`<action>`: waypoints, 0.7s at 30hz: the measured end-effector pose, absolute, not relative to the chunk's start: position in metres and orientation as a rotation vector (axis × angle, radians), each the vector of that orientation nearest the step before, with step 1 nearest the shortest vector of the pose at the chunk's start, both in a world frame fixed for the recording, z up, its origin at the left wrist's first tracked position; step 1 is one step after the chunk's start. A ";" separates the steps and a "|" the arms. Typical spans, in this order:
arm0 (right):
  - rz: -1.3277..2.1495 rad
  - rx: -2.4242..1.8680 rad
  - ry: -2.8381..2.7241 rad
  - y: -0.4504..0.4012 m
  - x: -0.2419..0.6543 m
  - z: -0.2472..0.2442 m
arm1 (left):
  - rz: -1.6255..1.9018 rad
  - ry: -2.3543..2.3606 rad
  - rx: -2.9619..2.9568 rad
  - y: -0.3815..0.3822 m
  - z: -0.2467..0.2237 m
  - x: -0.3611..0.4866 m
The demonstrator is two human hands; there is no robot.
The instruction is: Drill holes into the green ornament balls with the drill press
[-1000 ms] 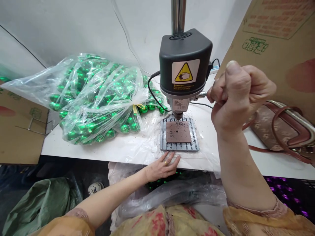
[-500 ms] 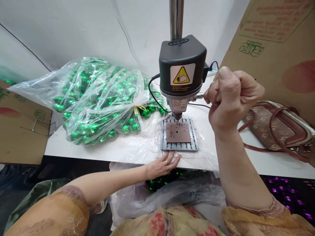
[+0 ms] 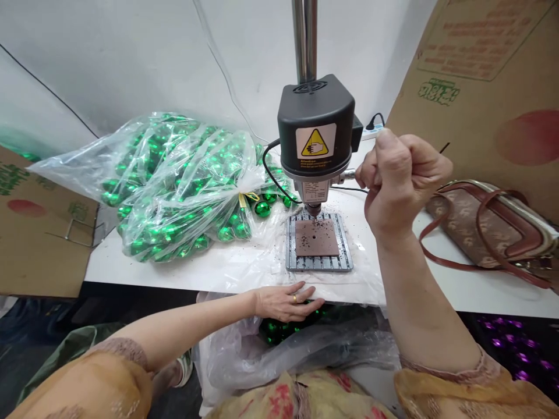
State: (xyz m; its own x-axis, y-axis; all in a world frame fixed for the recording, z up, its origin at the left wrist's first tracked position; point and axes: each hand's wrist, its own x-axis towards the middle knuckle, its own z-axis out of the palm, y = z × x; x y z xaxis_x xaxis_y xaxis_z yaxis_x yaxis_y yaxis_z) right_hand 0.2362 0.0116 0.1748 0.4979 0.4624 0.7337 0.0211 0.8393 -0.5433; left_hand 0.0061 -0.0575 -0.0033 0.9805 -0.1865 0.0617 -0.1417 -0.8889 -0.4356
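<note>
A black bench drill press (image 3: 317,125) with a yellow warning sticker stands on its steel column. Beneath its chuck a brown square plate (image 3: 323,238) with a small dark hole lies on the slotted metal base (image 3: 345,256), both strewn with dark crumbs. My right hand (image 3: 399,180) is a fist at the drill's right side, wrapped round the end of its feed lever (image 3: 349,174). Fingers spread, my left hand (image 3: 288,301) rests at the table's front edge over an open bag of green shiny balls (image 3: 275,331). Nothing shows in it.
A tied clear bag of green shiny balls (image 3: 174,192) fills the table's left. Cardboard boxes (image 3: 39,233) flank both sides. A brown handbag (image 3: 489,224) lies at the right. Purple balls (image 3: 515,343) show below the table at the right. A black cable runs beside the drill.
My left hand has drawn back slightly from the base towards the bag below the table edge. The drill head and my right hand sit slightly lower and further left in view.
</note>
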 end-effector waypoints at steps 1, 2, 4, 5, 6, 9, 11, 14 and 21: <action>0.282 -0.537 -1.025 0.012 0.236 0.175 | -0.113 0.228 -2.697 -0.057 -0.005 0.005; 0.285 -0.540 -1.025 0.012 0.237 0.174 | -0.084 0.236 -2.708 -0.057 -0.006 0.004; 0.295 -0.539 -1.026 0.012 0.237 0.174 | -0.049 0.269 -2.726 -0.055 -0.009 0.004; 0.297 -0.532 -1.026 0.012 0.237 0.175 | -0.038 0.287 -2.733 -0.054 -0.010 0.004; 0.299 -0.522 -1.026 0.012 0.237 0.175 | -0.024 0.296 -2.741 -0.053 -0.010 0.004; 0.302 -0.496 -1.031 0.010 0.237 0.177 | 0.024 0.293 -2.779 -0.050 -0.009 0.006; 0.306 -0.495 -1.039 0.009 0.236 0.177 | -0.017 0.379 -2.818 -0.052 -0.005 0.006; 0.292 -0.506 -1.043 0.010 0.237 0.176 | -0.161 0.499 -2.959 -0.060 0.004 0.005; 0.261 -0.619 -1.086 0.011 0.239 0.172 | -1.812 -1.735 -3.278 -0.067 0.038 0.015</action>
